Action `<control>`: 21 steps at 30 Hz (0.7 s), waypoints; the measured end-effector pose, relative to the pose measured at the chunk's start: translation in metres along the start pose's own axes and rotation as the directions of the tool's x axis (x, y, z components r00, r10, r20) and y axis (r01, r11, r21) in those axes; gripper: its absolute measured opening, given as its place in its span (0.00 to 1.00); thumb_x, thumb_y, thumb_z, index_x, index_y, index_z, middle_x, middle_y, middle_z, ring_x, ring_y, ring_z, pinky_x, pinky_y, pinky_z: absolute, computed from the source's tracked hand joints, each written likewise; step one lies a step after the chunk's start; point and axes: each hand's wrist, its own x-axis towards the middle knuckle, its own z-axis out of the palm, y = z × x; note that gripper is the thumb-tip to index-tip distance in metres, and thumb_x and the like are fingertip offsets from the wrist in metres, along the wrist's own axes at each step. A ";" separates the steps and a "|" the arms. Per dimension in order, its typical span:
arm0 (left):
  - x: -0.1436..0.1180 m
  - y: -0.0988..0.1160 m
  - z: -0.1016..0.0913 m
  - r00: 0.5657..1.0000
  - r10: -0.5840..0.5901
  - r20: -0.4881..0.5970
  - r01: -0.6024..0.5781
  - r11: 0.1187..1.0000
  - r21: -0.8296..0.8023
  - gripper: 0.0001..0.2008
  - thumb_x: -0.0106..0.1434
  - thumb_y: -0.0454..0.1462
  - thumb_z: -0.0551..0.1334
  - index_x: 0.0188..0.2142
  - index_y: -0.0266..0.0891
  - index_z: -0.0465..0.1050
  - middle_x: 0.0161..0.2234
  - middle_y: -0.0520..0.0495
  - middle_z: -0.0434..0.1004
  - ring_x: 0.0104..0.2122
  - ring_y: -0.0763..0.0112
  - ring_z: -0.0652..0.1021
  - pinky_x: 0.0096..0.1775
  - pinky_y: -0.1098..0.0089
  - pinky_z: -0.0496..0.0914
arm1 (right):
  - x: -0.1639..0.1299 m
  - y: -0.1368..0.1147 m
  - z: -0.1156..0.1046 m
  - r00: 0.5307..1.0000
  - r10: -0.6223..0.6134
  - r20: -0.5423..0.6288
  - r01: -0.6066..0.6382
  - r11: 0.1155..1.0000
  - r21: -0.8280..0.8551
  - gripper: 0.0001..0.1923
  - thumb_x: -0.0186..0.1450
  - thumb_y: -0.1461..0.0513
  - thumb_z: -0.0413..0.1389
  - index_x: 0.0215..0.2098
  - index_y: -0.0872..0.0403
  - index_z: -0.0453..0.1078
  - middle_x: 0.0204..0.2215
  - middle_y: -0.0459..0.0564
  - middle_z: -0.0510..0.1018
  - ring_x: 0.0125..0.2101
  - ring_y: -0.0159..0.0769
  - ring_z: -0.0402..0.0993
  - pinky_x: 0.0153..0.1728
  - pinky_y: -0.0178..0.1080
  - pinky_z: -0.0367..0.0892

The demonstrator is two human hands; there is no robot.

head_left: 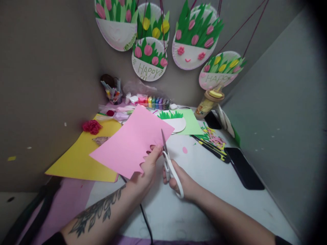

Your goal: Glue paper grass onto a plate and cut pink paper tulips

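My left hand [150, 162] grips a sheet of pink paper [135, 136] near its right edge, thumb on top. Scalloped cut-outs run along the paper's lower right edge. My right hand [180, 178] is closed around the white handles of a pair of scissors [167, 160]. Their blades point up and lie at the paper's right side, close to my left thumb. A small pink paper oval [185, 150] lies on the table to the right of the scissors.
Yellow paper [87, 156] lies at left, with red yarn [92, 127] above it. Behind the pink sheet are a plate piece with green paper grass [176, 124] and light green paper [191, 122]. At right are paper scraps [216, 137], cutters [211, 148], a phone [244, 168] and a cup [208, 103].
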 end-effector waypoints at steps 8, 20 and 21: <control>-0.004 0.006 0.008 0.999 -0.030 -0.031 0.029 0.999 -0.027 0.15 0.41 0.40 0.73 0.25 0.40 0.70 0.30 0.48 0.72 0.33 0.66 0.75 0.40 0.64 0.74 | 0.000 -0.001 0.001 0.999 -0.036 0.012 0.036 0.999 -0.023 0.36 0.56 0.32 0.46 0.42 0.53 0.58 0.30 0.48 0.67 0.28 0.34 0.65 0.30 0.40 0.64; -0.004 0.010 0.009 0.997 -0.072 -0.036 0.067 0.990 -0.125 0.14 0.39 0.36 0.74 0.23 0.39 0.70 0.27 0.52 0.71 0.30 0.71 0.75 0.38 0.67 0.73 | 0.000 0.000 0.001 1.000 0.010 0.011 -0.010 1.000 -0.021 0.38 0.54 0.31 0.47 0.42 0.54 0.58 0.31 0.49 0.68 0.28 0.35 0.66 0.30 0.40 0.65; -0.003 0.010 0.008 0.997 -0.067 -0.031 0.063 0.991 -0.122 0.14 0.40 0.36 0.74 0.23 0.39 0.70 0.27 0.52 0.71 0.30 0.70 0.75 0.38 0.67 0.73 | 0.000 -0.001 0.001 1.000 0.013 0.014 -0.013 1.000 -0.021 0.38 0.54 0.31 0.47 0.42 0.53 0.58 0.32 0.49 0.68 0.28 0.35 0.66 0.30 0.40 0.65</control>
